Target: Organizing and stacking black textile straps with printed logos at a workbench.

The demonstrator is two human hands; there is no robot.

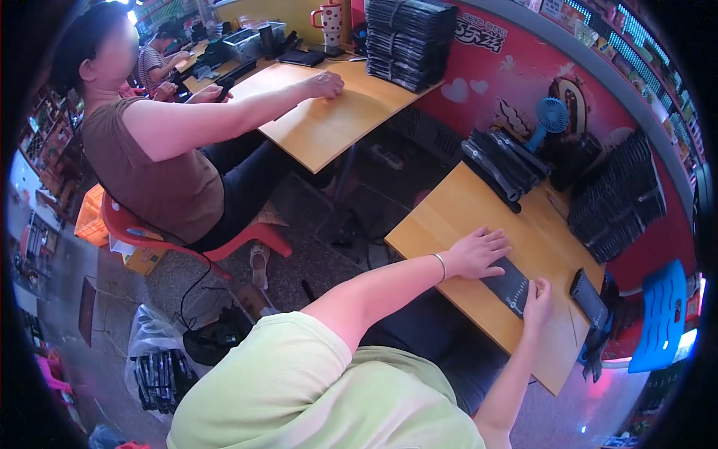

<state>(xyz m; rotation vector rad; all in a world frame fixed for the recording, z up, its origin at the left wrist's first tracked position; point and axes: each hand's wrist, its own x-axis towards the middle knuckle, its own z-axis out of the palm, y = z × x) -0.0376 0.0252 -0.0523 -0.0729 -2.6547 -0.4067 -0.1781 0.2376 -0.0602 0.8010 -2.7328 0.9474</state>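
A flat dark strip (502,286) with a white printed mark near one end lies on the wooden table in front of me. My left hand (479,253) rests flat at its far left end, fingers spread, with a thin band on the wrist. At the strip's right end my right hand (537,301) is closed, its fingers curled and seeming to pinch the edge; the fingertips are partly hidden. To the right of that hand, a dark phone-shaped object (588,297) lies by the table's edge.
Beyond my hands, black packaged items (505,166) are piled on my table (441,217), near a blue fan (552,116) and another dark stack (619,200). A blue chair back (658,318) stands right. At the left, a seated person reaches over another table (321,138) holding a tall black stack (410,45).
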